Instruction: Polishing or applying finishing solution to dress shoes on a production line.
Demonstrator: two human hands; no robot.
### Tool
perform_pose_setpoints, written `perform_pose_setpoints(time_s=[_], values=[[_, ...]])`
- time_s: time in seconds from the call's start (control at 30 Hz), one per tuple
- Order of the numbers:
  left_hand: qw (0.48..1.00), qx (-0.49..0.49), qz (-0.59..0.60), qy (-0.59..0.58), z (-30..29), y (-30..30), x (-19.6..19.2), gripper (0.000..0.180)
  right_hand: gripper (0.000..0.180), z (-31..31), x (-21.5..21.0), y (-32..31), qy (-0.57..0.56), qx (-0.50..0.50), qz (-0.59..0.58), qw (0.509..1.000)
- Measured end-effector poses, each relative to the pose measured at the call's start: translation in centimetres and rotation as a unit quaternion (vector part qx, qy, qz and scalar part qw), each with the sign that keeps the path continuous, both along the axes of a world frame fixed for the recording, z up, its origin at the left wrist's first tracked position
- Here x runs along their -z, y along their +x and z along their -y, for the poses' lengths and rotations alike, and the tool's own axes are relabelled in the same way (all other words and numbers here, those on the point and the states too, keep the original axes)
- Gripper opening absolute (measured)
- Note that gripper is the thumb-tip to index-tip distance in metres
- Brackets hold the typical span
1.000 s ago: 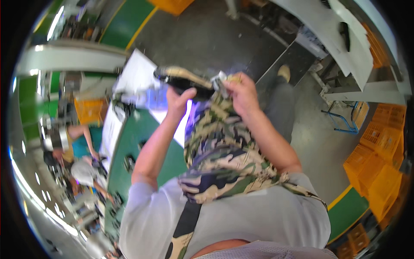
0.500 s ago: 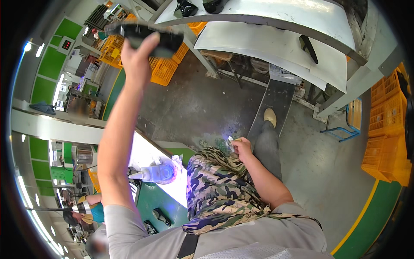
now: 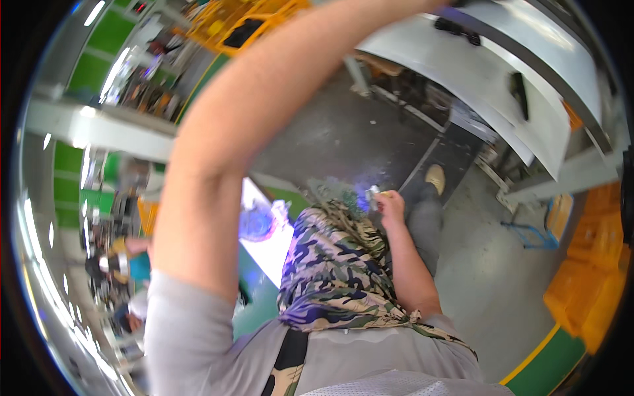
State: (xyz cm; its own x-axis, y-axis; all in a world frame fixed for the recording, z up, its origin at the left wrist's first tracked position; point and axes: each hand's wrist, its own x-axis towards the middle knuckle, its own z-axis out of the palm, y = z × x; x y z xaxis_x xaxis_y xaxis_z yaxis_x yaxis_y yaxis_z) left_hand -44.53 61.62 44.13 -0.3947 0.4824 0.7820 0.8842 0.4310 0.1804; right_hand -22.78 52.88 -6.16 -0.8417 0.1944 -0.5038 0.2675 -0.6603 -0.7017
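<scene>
My left forearm (image 3: 290, 72) stretches up and to the right across the view. Its hand lies past the top edge beside the upper white shelf (image 3: 538, 30), so what it holds is hidden. Low in front of me, my right hand (image 3: 391, 206) pinches a small crumpled white scrap (image 3: 374, 191), perhaps cloth or paper. That hand is just right of the camouflage apron (image 3: 330, 257) over my lap. On the lower white shelf (image 3: 429, 56) lie a long black piece (image 3: 520, 96) and some small dark things (image 3: 456, 30), blurred.
A brightly lit white board (image 3: 271, 254) at my left bears a translucent bottle (image 3: 254, 221), partly behind my arm. Orange crates (image 3: 584, 251) stand at the right, near a blue-legged stool (image 3: 538, 228). More yellow-orange crates (image 3: 247, 23) are at the upper left. Another person (image 3: 135, 257) works far left.
My left hand has swung right with the black shoe and left the view at the top. The view has turned. My right hand still pinches the white scrap.
</scene>
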Motion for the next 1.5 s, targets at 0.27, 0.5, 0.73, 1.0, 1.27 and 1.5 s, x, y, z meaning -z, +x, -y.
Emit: perform_pose_setpoints(time_s=[0.27,0.5,0.73,1.0,1.27,1.5], values=[[0.971,-0.013,0.239,-0.002,28.9,18.7,17.4,0.054,0.013,-2.7,2.1,1.0,-0.042,0.003,0.05,0.998],[0.623,-0.6,0.495,-0.086,63.6,42.8,41.9,0.073,0.018,-3.0,2.5,1.4,-0.055,-0.062,0.119,0.989],[0.344,-0.69,0.636,-0.027,72.2,60.5,49.4,0.075,0.02,-1.6,0.8,1.6,0.007,-0.125,0.154,0.98],[0.438,-0.741,0.479,0.172,75.5,55.3,50.9,0.096,0.016,-0.5,-5.3,-0.7,0.048,-0.15,0.112,0.981],[0.425,-0.675,0.599,0.07,78.6,44.2,49.2,0.071,0.016,3.3,-8.4,-1.3,0.037,-0.195,0.077,0.977],[0.717,-0.199,0.606,-0.281,74.6,47.1,49.0,0.051,0.017,4.8,-7.8,-1.9,0.017,-0.218,0.067,0.974]])
